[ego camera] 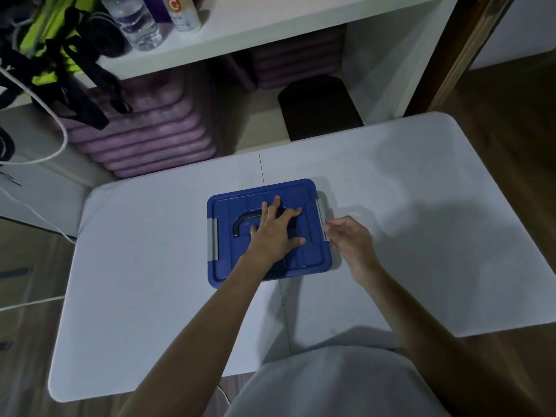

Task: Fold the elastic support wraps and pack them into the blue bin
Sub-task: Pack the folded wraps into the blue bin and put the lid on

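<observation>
Head view: bin [310, 260] lidded mid-table, left hand [275, 233] flat and spread on lid [228, 260], right hand [349, 239] loosely curled at right latch [322, 216], grip unclear; risk: uneven latch pull skids bin.

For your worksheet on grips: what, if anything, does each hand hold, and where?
Left hand holds nothing; it presses flat on the bin's lid. Right hand has fingertips at the right latch; an actual grip cannot be told.
</observation>
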